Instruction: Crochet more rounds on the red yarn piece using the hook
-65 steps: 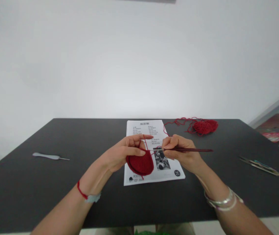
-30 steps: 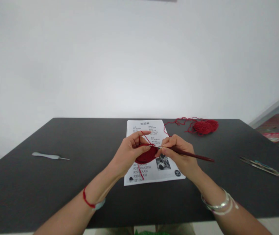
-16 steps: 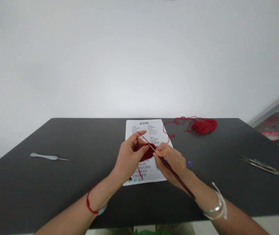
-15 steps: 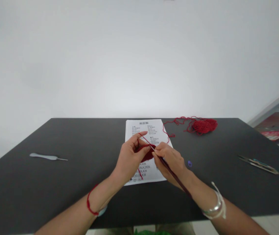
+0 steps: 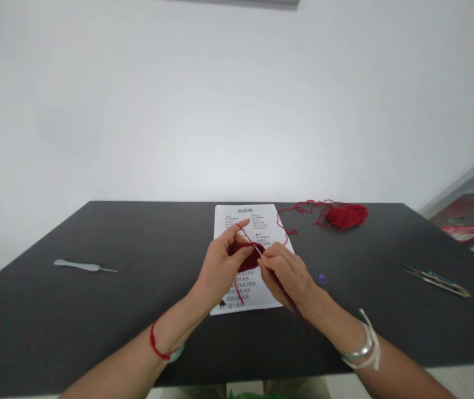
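right hand (image 5: 289, 274) grips crochet hook (image 5: 280, 285), tip up-left, shaft down-right | left hand (image 5: 222, 266) pinches red crochet piece (image 5: 248, 256)

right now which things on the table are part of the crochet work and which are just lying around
In use: left hand, right hand, red crochet piece, crochet hook, yarn ball, pattern sheet.

Lying about: grey-handled hook, small purple marker, metal tool.
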A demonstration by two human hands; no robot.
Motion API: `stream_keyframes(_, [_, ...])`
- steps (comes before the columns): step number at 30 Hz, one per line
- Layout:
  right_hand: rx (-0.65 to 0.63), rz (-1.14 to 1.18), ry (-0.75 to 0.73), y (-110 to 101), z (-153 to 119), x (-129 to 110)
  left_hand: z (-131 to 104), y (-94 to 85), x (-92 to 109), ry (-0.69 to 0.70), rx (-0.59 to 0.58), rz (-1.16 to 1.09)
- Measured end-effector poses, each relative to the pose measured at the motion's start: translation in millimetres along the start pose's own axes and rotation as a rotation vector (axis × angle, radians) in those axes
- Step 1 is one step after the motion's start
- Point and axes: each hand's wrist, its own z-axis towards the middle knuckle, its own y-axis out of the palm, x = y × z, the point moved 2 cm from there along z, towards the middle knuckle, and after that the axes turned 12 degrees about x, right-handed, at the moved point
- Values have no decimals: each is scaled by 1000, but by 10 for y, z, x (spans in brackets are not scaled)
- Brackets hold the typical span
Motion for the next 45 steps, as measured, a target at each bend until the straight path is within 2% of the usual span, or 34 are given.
stream_keyframes(3, [38,132,170,-42,27,22,19,-56,31,152,-29,132])
stream_keyframes(8, [97,386,681,-81,29,155,47,-118,29,248,-84,253])
stream_keyframes(10, [81,428,723,-98,35,174,62,-129,22,248,-101,259])
stream_keyframes(14, [-17,387,513,-153,68,155,102,-152,23,216,-103,269])
stream_keyframes(16, [-22,421,515,-168,73,172,117,-157,41,201,-99,266])
stream_keyframes(18, [19,514,660,-154,67,218,120,-151,64,183,-110,242])
stream_keyframes(21, [103,788,923,-64,45,254,97,-122,75,117,-138,147])
stream_keyframes(23, [142,897,1024,18,16,232,66,-95,57,52,-131,67])
stream_keyframes(25, [185,793,966,73,-29,192,27,-61,28,-6,-105,0])
stream_keyframes(27, [196,476,707,87,-80,142,-13,-20,0,-68,-92,-77])
stream_keyframes(30, [147,28,168,78,-146,68,-44,18,-24,-172,-81,-191])
stream_keyframes(32, [118,-42,-54,56,-157,56,-32,19,-27,-245,-106,-262])
stream_keyframes(33, [106,-3,-69,39,-144,65,-15,10,-26,-276,-124,-288])
stream_keyframes(34, [101,71,-27,18,-119,81,7,-4,-22,-300,-141,-301])
stream_keyframes(37, [98,324,361,-38,-26,146,89,-73,7,-317,-170,-302])
stream_keyframes(39, [113,449,559,-72,18,169,129,-124,40,-309,-196,-273])
stream_keyframes(41, [122,534,672,-108,39,188,147,-168,72,-318,-239,-219])
stream_keyframes(45, [70,673,790,-169,40,246,146,-226,108,-345,-322,-130])
